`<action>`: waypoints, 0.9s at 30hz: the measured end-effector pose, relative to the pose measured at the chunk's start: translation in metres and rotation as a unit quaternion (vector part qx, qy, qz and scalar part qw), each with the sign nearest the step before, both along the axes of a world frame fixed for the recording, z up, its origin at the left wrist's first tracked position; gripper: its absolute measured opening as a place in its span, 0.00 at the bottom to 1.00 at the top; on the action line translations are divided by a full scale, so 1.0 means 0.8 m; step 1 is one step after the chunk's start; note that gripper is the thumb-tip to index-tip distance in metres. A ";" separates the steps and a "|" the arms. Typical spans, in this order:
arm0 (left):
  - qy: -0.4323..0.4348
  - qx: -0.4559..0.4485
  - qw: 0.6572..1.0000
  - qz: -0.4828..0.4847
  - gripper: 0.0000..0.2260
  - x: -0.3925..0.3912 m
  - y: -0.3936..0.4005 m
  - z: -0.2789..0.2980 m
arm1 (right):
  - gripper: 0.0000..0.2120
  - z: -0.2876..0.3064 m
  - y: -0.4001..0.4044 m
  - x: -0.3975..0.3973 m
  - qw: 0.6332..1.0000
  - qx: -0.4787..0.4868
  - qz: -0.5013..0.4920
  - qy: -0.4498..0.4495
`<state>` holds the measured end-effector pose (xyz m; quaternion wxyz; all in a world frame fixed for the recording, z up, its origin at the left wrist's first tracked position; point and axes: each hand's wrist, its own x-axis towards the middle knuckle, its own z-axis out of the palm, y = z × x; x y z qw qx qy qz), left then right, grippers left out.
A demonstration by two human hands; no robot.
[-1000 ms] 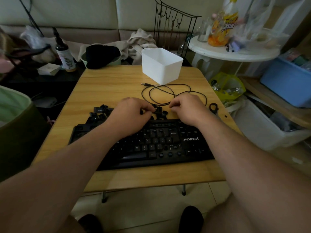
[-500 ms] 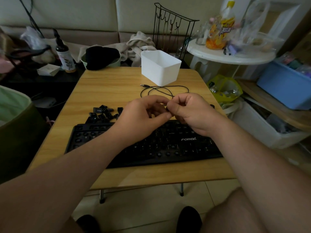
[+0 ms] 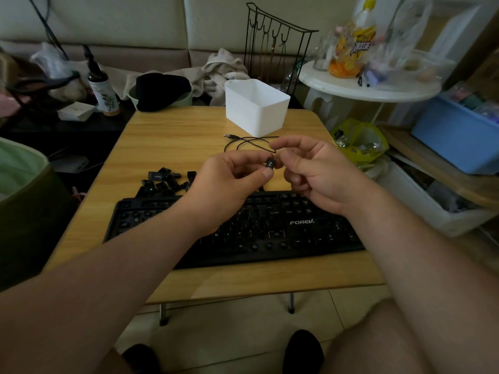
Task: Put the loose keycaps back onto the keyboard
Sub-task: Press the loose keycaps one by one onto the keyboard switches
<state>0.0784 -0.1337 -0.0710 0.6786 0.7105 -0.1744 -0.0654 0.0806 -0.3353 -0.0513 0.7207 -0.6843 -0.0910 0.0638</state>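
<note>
Black keycap (image 3: 270, 162) with pale legend, pinched in left hand (image 3: 234, 182), right hand (image 3: 316, 168) loosely curled beside it, above keyboard (image 3: 270, 228)

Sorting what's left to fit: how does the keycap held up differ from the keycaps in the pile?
The held keycap is a single one, pinched by the left hand above the keyboard; the pile of keycaps lies loose on the table, untouched. Its legend faces the camera; theirs lie jumbled. All are black.

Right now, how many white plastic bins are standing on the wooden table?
1: the white rectangular plastic bin stands at the far edge of the light wooden table, beyond the coiled black cable. None looks hidden.
</note>
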 end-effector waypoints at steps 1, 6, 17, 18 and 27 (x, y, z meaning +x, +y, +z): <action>0.002 0.000 1.000 0.002 0.10 0.001 0.000 -0.001 | 0.12 0.000 0.001 -0.001 1.000 -0.004 0.006 -0.011; 0.035 -0.003 0.999 0.003 0.10 0.007 0.000 -0.005 | 0.14 0.004 0.004 -0.007 0.965 -0.208 -0.072 -0.143; 0.092 0.020 0.995 0.016 0.03 0.025 0.001 -0.004 | 0.05 0.018 0.010 -0.009 0.860 -0.461 -0.087 -0.202; 0.088 0.028 0.996 0.019 0.03 0.025 0.002 -0.005 | 0.05 0.019 0.012 -0.008 0.852 -0.474 -0.076 -0.208; -0.082 0.329 0.940 0.039 0.07 0.037 0.032 -0.008 | 0.05 -0.013 0.009 0.019 0.845 -0.516 -0.049 -0.133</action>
